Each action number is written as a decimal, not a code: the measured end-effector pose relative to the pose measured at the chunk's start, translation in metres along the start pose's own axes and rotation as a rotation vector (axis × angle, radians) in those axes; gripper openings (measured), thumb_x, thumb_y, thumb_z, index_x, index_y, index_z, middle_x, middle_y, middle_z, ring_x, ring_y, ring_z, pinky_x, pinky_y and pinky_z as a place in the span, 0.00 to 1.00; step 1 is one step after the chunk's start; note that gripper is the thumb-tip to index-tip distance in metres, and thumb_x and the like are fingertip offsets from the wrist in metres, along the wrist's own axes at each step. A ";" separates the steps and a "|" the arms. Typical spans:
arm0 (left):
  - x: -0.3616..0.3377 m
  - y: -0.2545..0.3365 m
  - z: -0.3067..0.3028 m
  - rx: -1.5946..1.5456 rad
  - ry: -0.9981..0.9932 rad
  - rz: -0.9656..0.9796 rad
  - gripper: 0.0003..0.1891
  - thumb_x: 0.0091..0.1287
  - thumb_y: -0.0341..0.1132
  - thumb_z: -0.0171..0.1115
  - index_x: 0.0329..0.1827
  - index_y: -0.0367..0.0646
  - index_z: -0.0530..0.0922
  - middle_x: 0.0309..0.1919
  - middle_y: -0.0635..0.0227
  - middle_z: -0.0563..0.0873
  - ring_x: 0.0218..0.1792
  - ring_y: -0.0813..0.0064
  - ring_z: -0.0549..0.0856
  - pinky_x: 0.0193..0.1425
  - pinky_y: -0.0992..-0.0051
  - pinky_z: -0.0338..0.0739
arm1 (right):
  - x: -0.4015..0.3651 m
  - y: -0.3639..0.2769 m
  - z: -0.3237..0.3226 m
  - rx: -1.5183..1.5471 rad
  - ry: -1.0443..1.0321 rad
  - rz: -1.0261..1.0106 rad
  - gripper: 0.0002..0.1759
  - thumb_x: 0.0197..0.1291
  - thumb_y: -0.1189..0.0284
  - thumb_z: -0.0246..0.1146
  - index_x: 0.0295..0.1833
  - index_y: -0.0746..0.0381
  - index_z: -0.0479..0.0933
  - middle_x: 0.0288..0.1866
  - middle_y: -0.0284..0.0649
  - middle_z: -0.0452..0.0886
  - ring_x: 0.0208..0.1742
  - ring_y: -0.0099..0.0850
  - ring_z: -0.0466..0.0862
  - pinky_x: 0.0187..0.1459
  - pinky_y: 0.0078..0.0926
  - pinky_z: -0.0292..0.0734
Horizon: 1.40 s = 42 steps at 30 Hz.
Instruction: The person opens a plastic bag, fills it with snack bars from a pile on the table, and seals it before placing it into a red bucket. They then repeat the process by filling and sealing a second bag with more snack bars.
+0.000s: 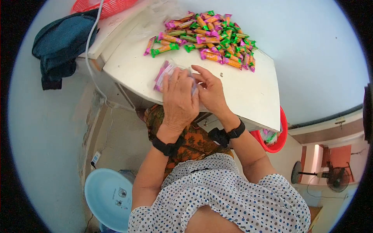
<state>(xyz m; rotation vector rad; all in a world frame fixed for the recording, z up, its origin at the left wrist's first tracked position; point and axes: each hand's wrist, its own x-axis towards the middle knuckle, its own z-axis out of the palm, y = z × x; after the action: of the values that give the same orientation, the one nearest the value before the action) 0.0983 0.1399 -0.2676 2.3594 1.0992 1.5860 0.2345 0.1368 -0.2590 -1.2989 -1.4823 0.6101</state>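
Observation:
A clear plastic packet (165, 73) with pink-purple wrapped pieces inside lies near the front edge of the white table. My left hand (179, 95) covers most of it, fingers laid over the top and thumb along its right side. At the packet's right end, my right hand (211, 89) has its thumb and fingers curled at the plastic edge, close against the left hand. The fingertips of the right hand are partly hidden. Just beyond lies a heap of small snack bars (217, 37) in orange wrappers with green or pink ends.
The white table (248, 93) meets the wall behind. A red basin (278, 143) with packets stands below its right edge. At left are a dark cloth bag (64, 42), a red basket (107, 8), a hanging white cable (90, 50) and a light-blue tub (105, 198). A fan (337, 179) stands far right.

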 end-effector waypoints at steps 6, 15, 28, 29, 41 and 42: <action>-0.002 -0.003 0.001 0.049 -0.040 -0.019 0.24 0.59 0.28 0.63 0.60 0.38 0.72 0.58 0.52 0.80 0.68 0.50 0.74 0.75 0.42 0.56 | 0.015 0.010 -0.040 -0.080 -0.009 -0.006 0.22 0.60 0.85 0.60 0.61 0.65 0.78 0.49 0.43 0.88 0.42 0.28 0.87 0.43 0.24 0.82; -0.004 0.000 0.003 0.110 -0.059 -0.078 0.27 0.57 0.25 0.63 0.63 0.36 0.72 0.58 0.53 0.80 0.67 0.53 0.74 0.76 0.41 0.55 | 0.051 0.076 -0.145 -0.982 0.065 -0.207 0.21 0.56 0.81 0.63 0.56 0.65 0.82 0.53 0.54 0.84 0.52 0.53 0.83 0.56 0.42 0.79; -0.006 0.001 0.001 0.112 0.010 -0.089 0.22 0.53 0.23 0.68 0.54 0.40 0.81 0.53 0.59 0.84 0.62 0.55 0.79 0.74 0.44 0.61 | 0.021 0.042 -0.150 -1.010 -0.050 0.014 0.15 0.60 0.77 0.60 0.51 0.66 0.82 0.43 0.53 0.85 0.46 0.52 0.83 0.51 0.47 0.79; -0.006 0.002 0.000 0.119 0.000 -0.095 0.23 0.53 0.23 0.68 0.55 0.40 0.81 0.53 0.59 0.84 0.62 0.55 0.78 0.74 0.44 0.61 | 0.017 0.029 -0.147 -0.929 -0.075 0.039 0.15 0.62 0.76 0.60 0.52 0.66 0.82 0.41 0.51 0.86 0.43 0.49 0.84 0.49 0.44 0.80; -0.004 0.005 -0.001 0.094 0.010 -0.097 0.21 0.61 0.28 0.66 0.59 0.41 0.80 0.55 0.58 0.83 0.62 0.54 0.79 0.72 0.43 0.62 | -0.024 -0.038 -0.099 0.147 -0.376 0.407 0.16 0.74 0.69 0.59 0.59 0.67 0.82 0.31 0.30 0.83 0.26 0.14 0.75 0.27 0.13 0.71; -0.004 0.006 -0.003 0.087 -0.002 -0.092 0.21 0.62 0.29 0.66 0.60 0.42 0.80 0.55 0.58 0.83 0.62 0.53 0.79 0.72 0.43 0.62 | -0.022 -0.037 -0.095 0.156 -0.366 0.413 0.16 0.74 0.69 0.59 0.59 0.67 0.82 0.31 0.30 0.83 0.25 0.14 0.75 0.26 0.13 0.71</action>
<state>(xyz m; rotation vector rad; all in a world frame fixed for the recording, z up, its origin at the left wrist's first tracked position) 0.0983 0.1325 -0.2665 2.3255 1.2817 1.5351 0.3032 0.0831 -0.2019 -1.4319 -1.4211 1.2641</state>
